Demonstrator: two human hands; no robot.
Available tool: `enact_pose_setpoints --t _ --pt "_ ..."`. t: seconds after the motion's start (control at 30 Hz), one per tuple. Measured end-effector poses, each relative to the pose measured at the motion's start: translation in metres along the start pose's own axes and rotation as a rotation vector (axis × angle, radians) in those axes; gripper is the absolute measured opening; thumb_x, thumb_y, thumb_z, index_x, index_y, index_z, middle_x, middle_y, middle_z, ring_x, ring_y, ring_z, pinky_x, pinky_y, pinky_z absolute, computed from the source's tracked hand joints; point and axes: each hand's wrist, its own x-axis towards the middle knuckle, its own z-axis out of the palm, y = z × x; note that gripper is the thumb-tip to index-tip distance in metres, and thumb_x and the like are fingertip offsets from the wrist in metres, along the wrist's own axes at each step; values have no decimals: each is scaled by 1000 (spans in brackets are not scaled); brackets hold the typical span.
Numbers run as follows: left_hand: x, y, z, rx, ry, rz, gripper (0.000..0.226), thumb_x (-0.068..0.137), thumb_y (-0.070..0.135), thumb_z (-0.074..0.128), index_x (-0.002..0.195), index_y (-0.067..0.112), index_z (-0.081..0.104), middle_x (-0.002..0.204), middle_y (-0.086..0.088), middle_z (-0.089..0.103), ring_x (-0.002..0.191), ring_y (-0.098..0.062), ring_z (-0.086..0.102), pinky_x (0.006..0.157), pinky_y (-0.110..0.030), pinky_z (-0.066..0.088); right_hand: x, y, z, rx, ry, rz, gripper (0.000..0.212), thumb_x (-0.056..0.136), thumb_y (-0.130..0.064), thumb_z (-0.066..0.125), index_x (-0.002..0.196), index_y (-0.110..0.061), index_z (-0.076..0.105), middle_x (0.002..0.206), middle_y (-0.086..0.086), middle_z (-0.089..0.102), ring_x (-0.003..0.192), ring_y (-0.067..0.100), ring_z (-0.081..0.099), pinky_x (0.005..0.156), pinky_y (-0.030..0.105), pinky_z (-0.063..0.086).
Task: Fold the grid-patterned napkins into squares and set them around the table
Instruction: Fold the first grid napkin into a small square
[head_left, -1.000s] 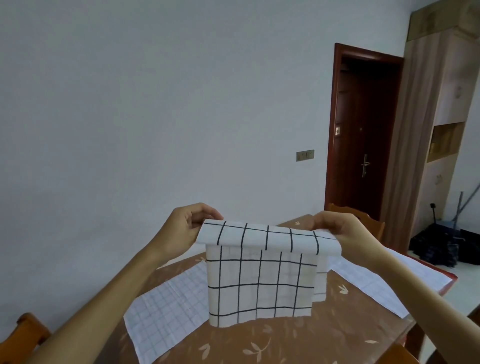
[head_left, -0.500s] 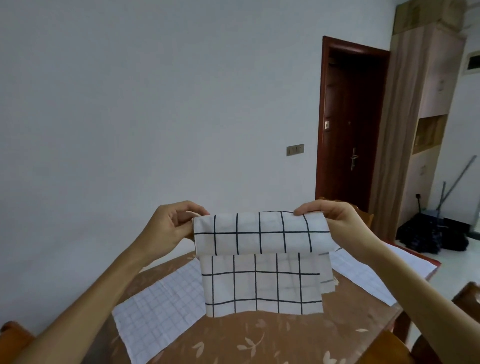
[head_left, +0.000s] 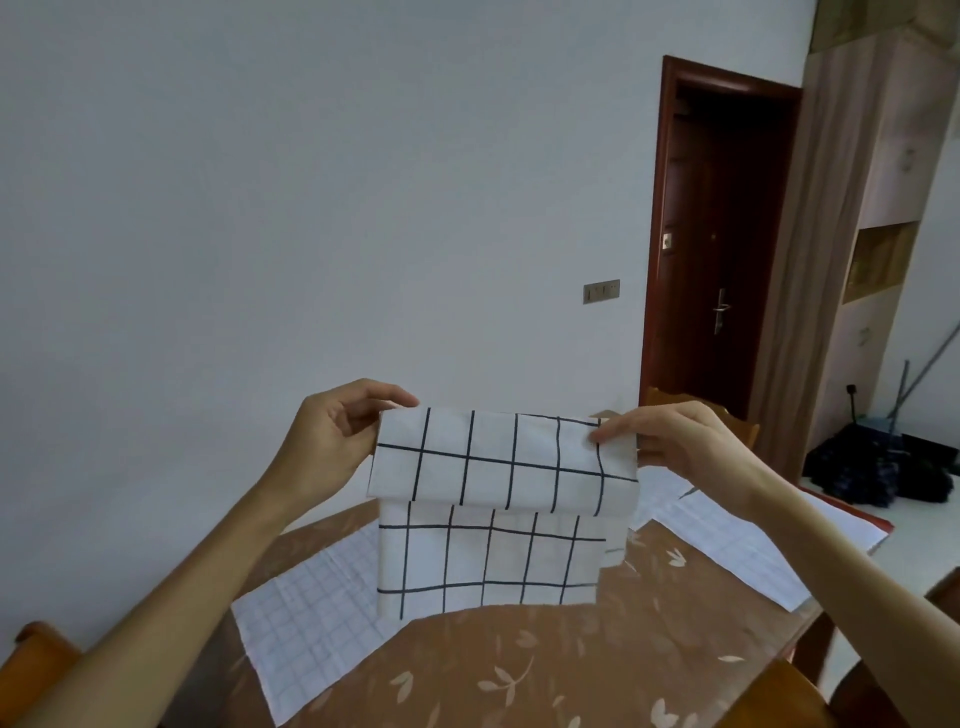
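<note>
One napkin (head_left: 498, 467) hangs part-folded above the table (head_left: 519, 670), left hand (head_left: 332, 441) and right hand (head_left: 675, 441) pinching its top; I judge two flat napkins (head_left: 306, 639) left to fold.

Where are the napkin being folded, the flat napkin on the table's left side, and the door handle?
held napkin (head_left: 498, 457): head view, on its folded-over front flap.
flat napkin (head_left: 306, 623): head view, middle of the sheet.
door handle (head_left: 721, 308): head view, on its silver lever.
</note>
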Motion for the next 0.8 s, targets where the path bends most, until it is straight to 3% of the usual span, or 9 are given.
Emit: enact_pose_setpoints --t 0.1,0.23,0.37,0.43,0.47,0.53,0.6,0.7,0.8 --pt "-1 1 -12 -20 -198 -162 34 101 -4 49 117 18 69 107 -3 76 98 -19 73 77 -26 60 5 0 6 -84 117 -64 11 87 -16 71 93 -12 79 98 -1 78 97 18 72 88 27 57" --pt "0 0 -18 -109 -380 -317 39 97 23 40 129 16 62 114 -12 74 101 -32 72 85 -38 60 13 -4 11 -67 123 -117 18 79 -6 79 96 -12 76 100 2 76 94 26 72 90 42 58" --pt "-5 8 27 115 -374 -264 40 89 44 69 126 32 63 115 7 74 105 -9 70 95 -35 57 19 -21 25 -285 -9 -250 32 81 -8 79 110 -19 71 92 -25 72 87 -4 67 86 15 50" --pt "-7 13 56 146 -365 -234 52 79 44 82 127 37 61 115 11 71 105 -2 68 95 -30 56 23 -27 34 -340 -29 -263 38 82 -13 79 116 -27 68 102 -16 74 98 3 68 94 20 51" --pt "-6 13 68 139 -353 -214 57 75 41 86 126 36 62 113 11 72 103 -2 68 95 -31 57 24 -30 38 -340 -40 -256 41 83 -15 79 118 -31 65 100 -11 75 95 8 70 90 24 54" --pt "-3 10 85 117 -313 -166 47 74 30 88 117 28 68 104 7 76 96 -8 72 90 -38 59 25 -31 42 -357 -40 -268 49 83 -18 78 125 -35 59 83 -14 73 75 6 68 72 26 55" --pt "0 7 90 104 -249 -124 29 77 22 86 103 20 74 94 0 78 90 -19 74 86 -47 58 24 -30 40 -405 -16 -265 64 79 -26 82 132 -42 49 77 -15 70 66 8 63 66 27 52" --pt "2 4 88 29 -147 -145 20 79 12 84 97 11 75 91 -8 78 88 -27 75 84 -49 60 20 -21 24 -455 -10 -126 84 66 -35 90 134 -49 41 97 -6 73 87 11 69 83 32 57" --pt "3 2 79 -58 -110 -195 25 81 6 82 104 8 74 97 -6 79 92 -23 76 84 -41 62 14 -8 9 -597 43 -58 74 69 -31 89 130 -41 49 112 -11 67 98 8 63 89 29 54"
